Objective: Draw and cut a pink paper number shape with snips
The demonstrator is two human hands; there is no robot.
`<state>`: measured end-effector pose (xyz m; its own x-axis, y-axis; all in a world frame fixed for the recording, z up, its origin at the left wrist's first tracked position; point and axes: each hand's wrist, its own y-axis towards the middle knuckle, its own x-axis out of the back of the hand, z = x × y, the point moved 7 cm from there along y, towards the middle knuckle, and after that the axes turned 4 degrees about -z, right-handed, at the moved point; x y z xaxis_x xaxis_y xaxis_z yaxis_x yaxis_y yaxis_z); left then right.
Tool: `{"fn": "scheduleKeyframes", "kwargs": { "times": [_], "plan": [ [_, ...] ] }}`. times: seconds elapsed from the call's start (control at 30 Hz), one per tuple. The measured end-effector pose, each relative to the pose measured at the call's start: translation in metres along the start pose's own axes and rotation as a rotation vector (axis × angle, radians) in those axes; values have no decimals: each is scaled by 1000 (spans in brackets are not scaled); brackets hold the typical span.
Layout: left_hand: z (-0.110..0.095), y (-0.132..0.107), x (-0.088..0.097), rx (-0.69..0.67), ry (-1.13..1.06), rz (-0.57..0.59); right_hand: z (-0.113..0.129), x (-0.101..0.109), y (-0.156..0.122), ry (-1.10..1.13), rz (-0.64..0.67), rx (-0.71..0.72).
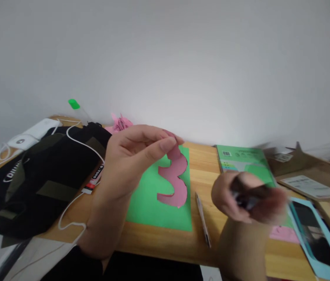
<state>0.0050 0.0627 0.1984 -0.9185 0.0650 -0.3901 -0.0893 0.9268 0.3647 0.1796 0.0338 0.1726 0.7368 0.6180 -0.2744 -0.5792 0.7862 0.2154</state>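
Note:
My left hand (135, 160) pinches the top end of a pink paper cut-out shaped like a number 3 (178, 191) between thumb and fingers. The cut-out hangs in front of a green sheet of paper (156, 212) lying on the wooden table. Off to the right, my right hand (241, 199) is raised and smeared by motion, its fingers closed around a dark object (245, 195) whose kind the blur hides. Between the two hands, a slim pen (202, 220) rests on the table beside the green sheet.
On the left lie a black bag (65, 171), a white cable (77, 134) and a white device (36, 132). Crumpled pink paper (120, 123) sits by the wall. To the right are a green paper pack (241, 154), an opened cardboard box (308, 168) and a phone (317, 230).

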Motion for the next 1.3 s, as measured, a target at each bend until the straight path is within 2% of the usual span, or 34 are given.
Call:
{"fn": "scheduleKeyframes", "kwargs": {
  "times": [0.07,0.1,0.17,0.2,0.33,0.5,0.67,0.73,0.8,0.9,0.93,1.0,1.07,1.17,1.3],
  "plan": [
    [6,1,-1,49,17,-17,10,12,-1,23,-223,168],
    [8,1,-3,62,33,-21,11,16,-1,-14,-338,193],
    [13,1,-6,84,70,-33,7,18,1,-149,-497,153],
    [16,0,-8,90,88,-45,4,16,3,-217,-533,113],
    [24,-1,-13,106,135,-35,-7,11,12,-370,-594,-7],
    [26,-1,-14,102,174,-13,-10,19,14,-445,-645,-38],
    [25,-3,-13,100,215,-46,-16,9,20,-377,-435,-139],
    [24,-4,-4,103,269,-101,-26,8,25,-422,-412,-242],
    [18,-6,13,56,337,-179,-46,12,30,-565,-396,-405],
    [5,-15,51,-82,486,-319,-88,19,40,-673,-355,-543],
    [7,-21,66,-56,521,-368,-103,23,41,-715,-346,-580],
    [15,-38,92,30,565,-402,-129,33,36,-830,-361,-640],
    [29,-61,113,176,581,-409,-143,44,22,-968,-415,-680],
    [53,-100,134,399,559,-423,-140,58,-9,-1154,-518,-688],
    [80,-144,141,633,490,-405,-124,72,-44,-1343,-617,-712]
  ]
}}
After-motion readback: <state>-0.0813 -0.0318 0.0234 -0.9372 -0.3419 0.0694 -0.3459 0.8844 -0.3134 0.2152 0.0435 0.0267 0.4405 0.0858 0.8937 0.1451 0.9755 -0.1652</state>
